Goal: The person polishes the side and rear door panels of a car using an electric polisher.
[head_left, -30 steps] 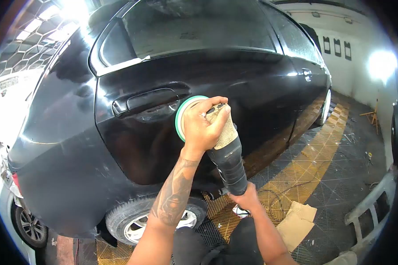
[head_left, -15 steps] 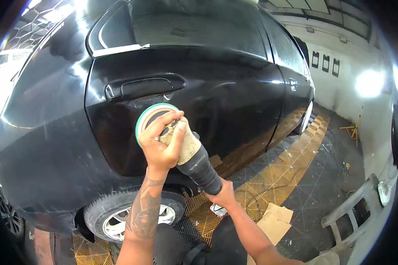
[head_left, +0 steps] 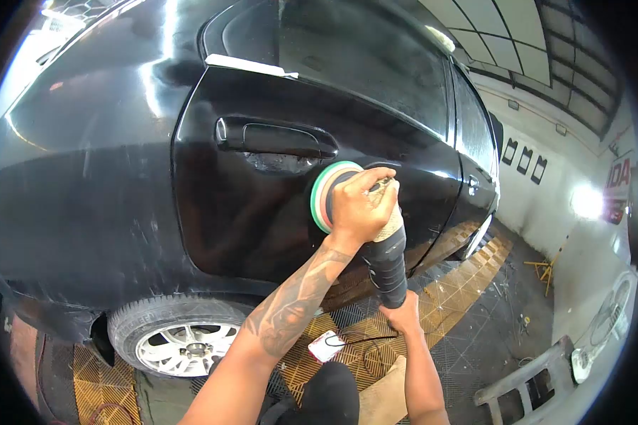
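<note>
A polisher (head_left: 388,265) with a green-edged round pad (head_left: 326,197) lies against the black car door (head_left: 241,219), below and right of the door handle (head_left: 280,140). My left hand (head_left: 364,205), at the end of a tattooed forearm, is wrapped over the polisher's head. Around the rear end of its dark body, my right hand (head_left: 403,314) is closed. Whitish marks show under the handle. White tape (head_left: 248,66) runs along the lower window edge.
The rear wheel (head_left: 184,340) is at lower left. A white and red object (head_left: 326,346), a cable and cardboard (head_left: 383,400) lie on the floor tiles. At right are a grey frame (head_left: 532,382), a fan (head_left: 611,315) and a yellow stand (head_left: 546,269).
From the lower left below the handle, the polisher and both hands have moved right along the door. The camera view has also shifted. Both hands keep their hold.
</note>
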Demonstrator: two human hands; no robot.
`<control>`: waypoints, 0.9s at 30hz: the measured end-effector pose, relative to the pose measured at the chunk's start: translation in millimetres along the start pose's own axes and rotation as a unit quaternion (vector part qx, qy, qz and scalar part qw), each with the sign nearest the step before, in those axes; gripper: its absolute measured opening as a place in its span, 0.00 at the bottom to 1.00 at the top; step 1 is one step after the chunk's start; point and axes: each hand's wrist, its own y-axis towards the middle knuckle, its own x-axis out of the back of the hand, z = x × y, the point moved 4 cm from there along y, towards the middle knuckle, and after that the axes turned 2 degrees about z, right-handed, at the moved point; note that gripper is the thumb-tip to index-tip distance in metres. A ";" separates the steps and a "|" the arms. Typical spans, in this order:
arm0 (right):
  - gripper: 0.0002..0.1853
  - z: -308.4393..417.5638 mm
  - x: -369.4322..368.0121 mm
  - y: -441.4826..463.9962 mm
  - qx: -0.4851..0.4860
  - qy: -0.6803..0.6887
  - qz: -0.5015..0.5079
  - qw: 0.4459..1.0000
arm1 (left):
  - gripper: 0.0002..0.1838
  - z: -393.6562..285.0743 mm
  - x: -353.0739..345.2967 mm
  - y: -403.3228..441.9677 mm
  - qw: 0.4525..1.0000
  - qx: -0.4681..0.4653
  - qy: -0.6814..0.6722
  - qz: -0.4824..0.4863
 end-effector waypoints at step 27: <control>0.38 -32.0 -4.1 4.2 -0.008 0.409 0.274 0.870 | 0.10 8.4 -19.2 9.5 0.999 0.023 0.014 0.023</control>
